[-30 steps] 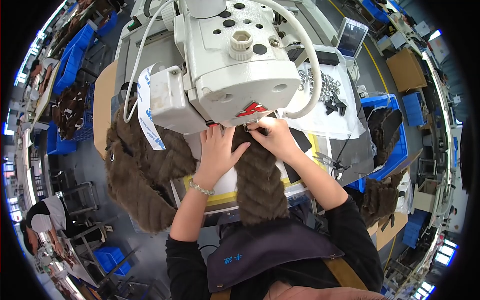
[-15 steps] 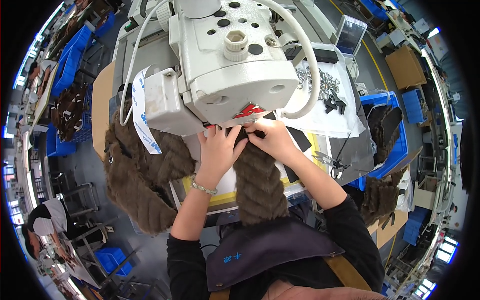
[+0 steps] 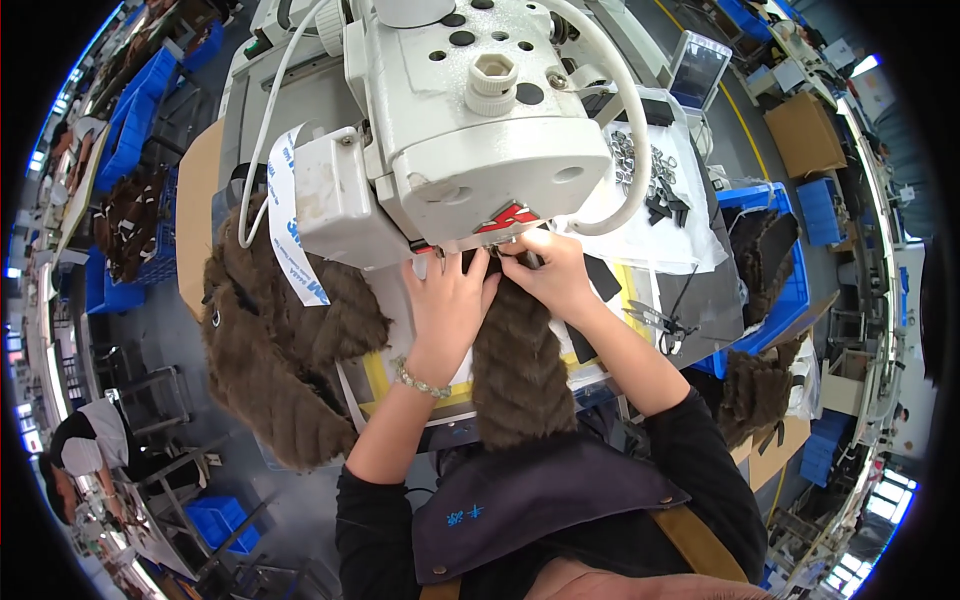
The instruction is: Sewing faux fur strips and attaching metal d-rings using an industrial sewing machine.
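Observation:
A long strip of brown fur [image 3: 522, 370] hangs toward me over the table's near edge, its far end under the head of a white industrial sewing machine [image 3: 490, 165]. My left hand [image 3: 445, 305] lies with fingers stretched out beside the strip's far end, fingertips partly hidden by the machine head. Close by on the right, my right hand [image 3: 550, 278] has thumb and fingers pinched at the strip's dark far end. The needle area is mostly hidden behind the machine head and my fingers.
More brown fur pieces [image 3: 270, 375] are heaped at the left. Small scissors [image 3: 660, 322] lie right of my right forearm. Metal buckles [image 3: 650, 170] rest on white sheeting. A blue bin [image 3: 790, 290] with fur stands right; a small screen [image 3: 697, 70] is behind.
My left hand has shifted slightly right and its fingers are closer together. My right hand stays pinched at the strip's far end. The whole view has tilted a little.

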Available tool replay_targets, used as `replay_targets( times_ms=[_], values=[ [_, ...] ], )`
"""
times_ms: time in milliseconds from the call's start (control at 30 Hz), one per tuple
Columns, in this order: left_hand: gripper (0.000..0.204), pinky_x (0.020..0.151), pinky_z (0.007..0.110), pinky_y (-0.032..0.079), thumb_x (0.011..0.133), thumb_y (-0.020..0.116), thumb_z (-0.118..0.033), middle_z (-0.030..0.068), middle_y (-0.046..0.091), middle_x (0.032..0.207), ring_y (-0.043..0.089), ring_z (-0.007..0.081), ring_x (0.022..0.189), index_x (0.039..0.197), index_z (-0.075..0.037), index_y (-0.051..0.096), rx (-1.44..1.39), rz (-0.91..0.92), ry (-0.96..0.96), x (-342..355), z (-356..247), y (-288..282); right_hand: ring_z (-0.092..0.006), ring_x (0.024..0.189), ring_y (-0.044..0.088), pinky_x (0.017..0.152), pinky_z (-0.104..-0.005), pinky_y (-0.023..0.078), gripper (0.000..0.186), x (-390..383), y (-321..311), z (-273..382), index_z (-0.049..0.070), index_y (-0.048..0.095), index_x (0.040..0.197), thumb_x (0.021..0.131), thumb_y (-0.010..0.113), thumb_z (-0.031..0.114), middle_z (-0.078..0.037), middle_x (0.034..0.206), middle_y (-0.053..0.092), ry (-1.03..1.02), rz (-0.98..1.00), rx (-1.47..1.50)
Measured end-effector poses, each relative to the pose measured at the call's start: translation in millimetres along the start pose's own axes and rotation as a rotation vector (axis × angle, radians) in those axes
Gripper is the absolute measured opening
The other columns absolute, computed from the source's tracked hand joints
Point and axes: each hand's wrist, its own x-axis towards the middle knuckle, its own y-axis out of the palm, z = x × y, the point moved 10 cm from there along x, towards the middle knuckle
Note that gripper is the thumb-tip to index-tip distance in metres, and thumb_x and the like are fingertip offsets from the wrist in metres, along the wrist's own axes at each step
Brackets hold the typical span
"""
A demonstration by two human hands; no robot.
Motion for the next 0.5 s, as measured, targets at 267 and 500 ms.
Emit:
replay_targets(
  times_ms=[267,500],
  values=[
    [0.046,0.093,0.057,0.036,0.078,0.072,-0.035,0.0049,0.049,0.129,0.044,0.0289,0.120,0.120,-0.021,0.061,0.032,-0.023,0.063,-0.8,-1.1,-9.2,-0.0215,0.066,0.066,0.061,-0.0297,0.051,0.012,2.4,9.3,-11.8,0.003,0.067,0.083,0.072,0.070,0.002,-0.009,0.075,0.066,0.067,0.027,-0.013],
    [0.040,0.085,0.041,0.044,0.080,0.070,-0.028,0.0051,0.060,0.108,0.056,0.0238,0.098,0.116,-0.013,0.062,-0.221,0.040,0.172,5.5,8.5,-18.8,-0.0282,0.066,0.063,0.062,-0.0350,0.051,0.012,-0.3,18.7,7.0,0.004,0.065,0.082,0.071,0.071,0.002,-0.011,0.073,0.063,-0.128,0.079,-0.184]
  ],
)
